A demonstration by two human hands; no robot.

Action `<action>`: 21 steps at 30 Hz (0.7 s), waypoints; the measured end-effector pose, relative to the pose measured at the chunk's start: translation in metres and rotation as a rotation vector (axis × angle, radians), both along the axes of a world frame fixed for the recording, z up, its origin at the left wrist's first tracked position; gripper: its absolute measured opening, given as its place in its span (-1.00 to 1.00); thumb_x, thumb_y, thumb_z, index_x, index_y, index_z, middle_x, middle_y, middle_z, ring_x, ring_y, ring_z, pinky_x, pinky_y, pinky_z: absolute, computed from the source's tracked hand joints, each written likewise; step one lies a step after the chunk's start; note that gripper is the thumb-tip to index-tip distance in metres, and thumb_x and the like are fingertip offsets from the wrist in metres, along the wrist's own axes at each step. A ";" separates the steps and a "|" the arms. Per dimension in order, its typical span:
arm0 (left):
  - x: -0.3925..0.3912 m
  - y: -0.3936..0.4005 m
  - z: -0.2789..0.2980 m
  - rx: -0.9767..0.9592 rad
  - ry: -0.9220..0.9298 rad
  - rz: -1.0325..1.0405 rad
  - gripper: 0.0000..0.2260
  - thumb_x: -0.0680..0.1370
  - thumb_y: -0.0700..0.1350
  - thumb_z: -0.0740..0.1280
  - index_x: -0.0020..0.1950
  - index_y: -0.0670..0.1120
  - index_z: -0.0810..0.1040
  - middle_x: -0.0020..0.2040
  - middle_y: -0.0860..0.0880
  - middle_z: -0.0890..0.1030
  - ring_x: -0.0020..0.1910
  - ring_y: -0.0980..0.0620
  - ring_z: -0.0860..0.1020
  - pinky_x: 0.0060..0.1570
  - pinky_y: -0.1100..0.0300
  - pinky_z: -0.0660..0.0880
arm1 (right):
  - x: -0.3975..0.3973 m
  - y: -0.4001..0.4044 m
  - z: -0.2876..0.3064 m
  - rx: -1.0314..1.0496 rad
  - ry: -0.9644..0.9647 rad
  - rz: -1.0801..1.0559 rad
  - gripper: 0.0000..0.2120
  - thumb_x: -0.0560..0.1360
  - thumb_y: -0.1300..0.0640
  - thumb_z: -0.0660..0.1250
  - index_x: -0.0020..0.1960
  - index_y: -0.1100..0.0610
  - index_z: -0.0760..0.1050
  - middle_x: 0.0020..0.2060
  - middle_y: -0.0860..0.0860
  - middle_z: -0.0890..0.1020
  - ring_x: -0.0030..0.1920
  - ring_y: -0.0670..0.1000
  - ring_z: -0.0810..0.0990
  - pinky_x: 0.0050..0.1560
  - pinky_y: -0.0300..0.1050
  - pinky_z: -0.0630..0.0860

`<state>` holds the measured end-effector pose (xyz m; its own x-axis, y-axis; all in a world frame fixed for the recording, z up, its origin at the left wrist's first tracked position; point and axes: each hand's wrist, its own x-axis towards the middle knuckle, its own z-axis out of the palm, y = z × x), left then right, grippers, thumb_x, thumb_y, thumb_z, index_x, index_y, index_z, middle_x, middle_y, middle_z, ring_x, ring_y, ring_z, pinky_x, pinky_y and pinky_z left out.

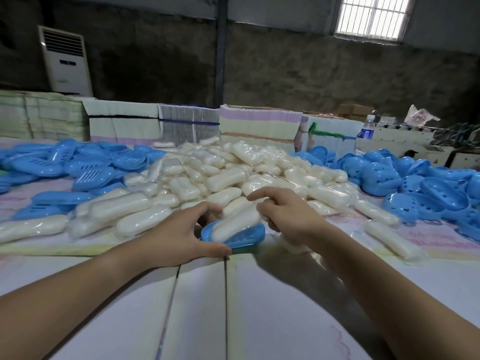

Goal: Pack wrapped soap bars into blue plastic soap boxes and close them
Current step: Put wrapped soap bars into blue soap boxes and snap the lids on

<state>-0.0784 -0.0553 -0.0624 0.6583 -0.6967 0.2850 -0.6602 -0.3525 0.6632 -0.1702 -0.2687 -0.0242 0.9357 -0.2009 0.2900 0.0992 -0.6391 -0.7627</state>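
Left hand (179, 237) hides blue soap box (240, 239) near end; water bottle (365, 135) label unreadable.

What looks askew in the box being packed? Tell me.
The wrapped soap bar sits tilted in the blue box half: its far end rides over the rim, not seated flat. The left hand grips the box; the right hand holds the bar's far end.

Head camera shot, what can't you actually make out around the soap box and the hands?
- Far end of the blue soap box: covered by the wrapped soap bar and left hand.
- Right hand: fingertips curl under, so whether they hold anything is hidden.
- Water bottle label: too small to read.
- Soap box lid: not identifiable among the blue piles.
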 end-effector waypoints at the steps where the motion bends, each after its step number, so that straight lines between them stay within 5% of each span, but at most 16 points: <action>1: 0.000 0.000 0.000 0.006 -0.004 0.008 -0.26 0.10 0.40 0.49 0.25 0.25 0.48 -0.03 0.31 0.56 -0.04 0.21 0.58 -0.09 0.40 0.47 | -0.002 -0.001 0.000 -0.124 0.023 0.001 -0.71 0.54 0.25 0.20 0.10 -0.05 0.59 -0.35 -0.11 0.57 -0.34 -0.09 0.49 -0.28 -0.17 0.38; 3: 0.000 0.000 0.001 0.018 -0.010 0.018 -0.25 0.11 0.40 0.49 0.27 0.24 0.49 0.00 0.28 0.58 -0.04 0.23 0.58 -0.09 0.40 0.48 | -0.003 0.000 0.000 -0.368 0.086 0.007 -0.69 0.56 0.19 0.18 0.17 -0.06 0.57 -0.02 -0.01 0.61 -0.08 -0.06 0.51 -0.21 -0.19 0.34; 5: -0.001 0.001 0.002 0.034 -0.014 0.016 -0.28 0.16 0.34 0.55 0.29 0.24 0.49 0.05 0.27 0.57 -0.04 0.29 0.57 -0.11 0.43 0.47 | -0.003 0.002 0.000 -0.516 0.131 -0.011 -0.68 0.57 0.14 0.15 0.22 -0.10 0.54 0.10 0.02 0.58 -0.01 -0.07 0.42 -0.18 -0.17 0.27; 9: 0.000 0.001 0.000 0.021 -0.022 0.030 -0.39 0.28 0.15 0.63 0.28 0.21 0.51 0.07 0.23 0.58 -0.08 0.32 0.56 -0.13 0.46 0.45 | -0.004 0.003 0.001 -0.640 0.114 -0.063 -0.72 0.55 0.06 0.19 0.20 -0.13 0.53 -0.05 -0.08 0.58 0.02 -0.03 0.47 -0.11 -0.13 0.30; 15: 0.000 0.001 0.000 0.001 -0.011 0.011 -0.42 0.29 0.09 0.65 0.25 0.23 0.52 0.08 0.17 0.59 -0.03 0.29 0.57 -0.09 0.46 0.46 | -0.006 0.004 0.005 -0.512 0.056 -0.065 -0.90 0.47 0.05 0.33 -0.09 -0.02 0.62 -0.23 -0.10 0.54 -0.14 -0.04 0.51 -0.10 -0.07 0.49; 21: 0.002 0.002 -0.001 -0.021 0.012 -0.021 -0.37 0.15 0.32 0.53 0.19 0.31 0.51 0.11 0.18 0.61 0.02 0.21 0.60 -0.01 0.41 0.51 | -0.007 0.003 0.004 -0.438 0.026 -0.040 -0.89 0.45 0.09 0.36 -0.12 0.03 0.68 -0.19 0.04 0.62 -0.17 0.01 0.53 -0.15 -0.12 0.43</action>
<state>-0.0766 -0.0529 -0.0637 0.6469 -0.7046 0.2915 -0.6592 -0.3246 0.6783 -0.1774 -0.2659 -0.0204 0.9379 -0.0998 0.3322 0.0525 -0.9058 -0.4204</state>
